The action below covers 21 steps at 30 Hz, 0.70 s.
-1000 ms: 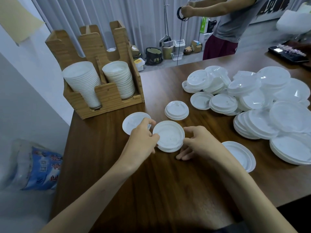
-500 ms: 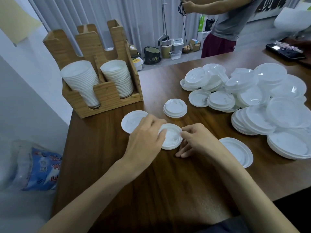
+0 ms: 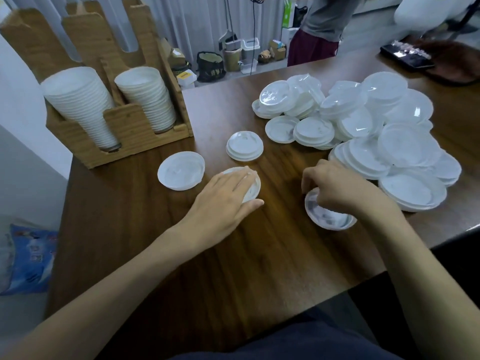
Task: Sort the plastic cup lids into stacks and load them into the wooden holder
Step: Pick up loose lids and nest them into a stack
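Stack [image 3: 255, 188] of round white lids lies flat on the tabletop [image 3: 233, 255], its axis upright, toward the near middle. Left hand [image 3: 220, 203] covers it, fingers straight and together, pressing on its top, with the thumb stretched along the near rim. Well to the right of it, the right hand [image 3: 337, 189] curls its fingers over the far rim of a clear lid [image 3: 324, 218]. I cannot tell whether that lid is lifted off the wood.

Half a second ago both hands flanked the stack and the clear lid lay untouched. Now the right hand has crossed to that lid, and the left hand has slid onto the stack's top.

A single lid [image 3: 181, 170] lies hollow side up just left of the stack. A small stack [image 3: 244, 146] sits dome up beyond it. The pile [image 3: 384, 136] of mixed lids spreads to the right, close behind the right hand. The holder [image 3: 130, 126] stands at the far left, slots open toward the person. Its two loaded columns [image 3: 78, 105] [image 3: 148, 100] lean, tops tilted forward.

Print on the blue bag [image 3: 28, 261] on the floor is too blurred to read.
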Tool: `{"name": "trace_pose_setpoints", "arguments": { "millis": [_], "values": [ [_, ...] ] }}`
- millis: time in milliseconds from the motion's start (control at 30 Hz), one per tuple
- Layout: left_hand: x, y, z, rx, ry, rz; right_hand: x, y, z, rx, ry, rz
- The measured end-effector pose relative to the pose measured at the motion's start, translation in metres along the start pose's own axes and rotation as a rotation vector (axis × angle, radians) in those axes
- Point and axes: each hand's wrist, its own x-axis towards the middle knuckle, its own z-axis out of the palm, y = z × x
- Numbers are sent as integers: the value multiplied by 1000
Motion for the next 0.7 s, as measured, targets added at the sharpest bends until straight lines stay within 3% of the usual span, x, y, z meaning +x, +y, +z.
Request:
{"name": "trace_pose_setpoints", "arguments": {
  "millis": [267,567,700],
  "values": [
    [0,-8,-13,-201,208,-53,8,-6,-14,201,89,-68],
    [-16,-10,-19,36,392,308,33,-62,-40,464,182,-405],
    [-29,-25,-22,117,437,280,45,-79,-35,624,256,-471]
  ]
}}
